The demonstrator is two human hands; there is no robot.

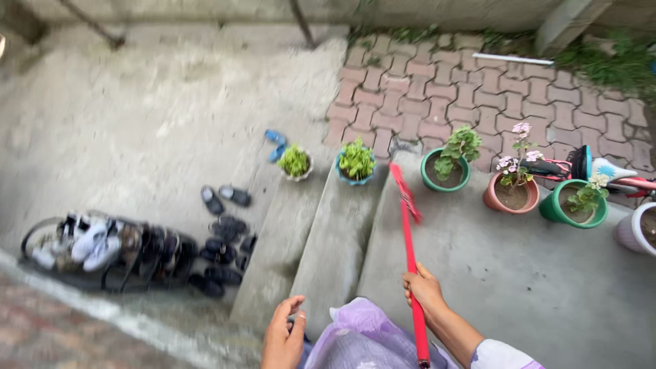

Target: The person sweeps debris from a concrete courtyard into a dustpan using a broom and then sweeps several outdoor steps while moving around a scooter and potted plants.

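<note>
Concrete yard (pixel 150 116) fills the left, w/ brick paving (pixel 437 89) at upper right and a raised concrete slab (pixel 519 273) lower right. Steps (pixel 321 232) run down from the slab toward the yard.

Shoe rack (pixel 102 249) sits far left at the foot of the steps, blurred, holding white and dark shoes; more dark sandals (pixel 222 256) lie loose beside it, and a blue pair (pixel 276 145) further up near the plants. A small bike (pixel 601 171), pink frame w/ pale saddle, stands at the right edge behind the pots.

Pots in a rough row along the slab edge: white pot (pixel 296 164) and blue pot (pixel 356 164) on the steps, green pot (pixel 445 171), terracotta pot (pixel 511 191) w/ pink flowers, another green one (pixel 574 205), part of a pale one at far right.

Red broom (pixel 410 246) runs from bottom centre up toward the blue pot, bristle end resting on the slab edge just beside it. Right hand (pixel 425 290) is wrapped around the handle partway down, fingers closed on it. Left hand (pixel 283 335) hangs free over the steps, fingers loosely curled, holding nothing, just beside the lilac garment (pixel 362 338).
</note>
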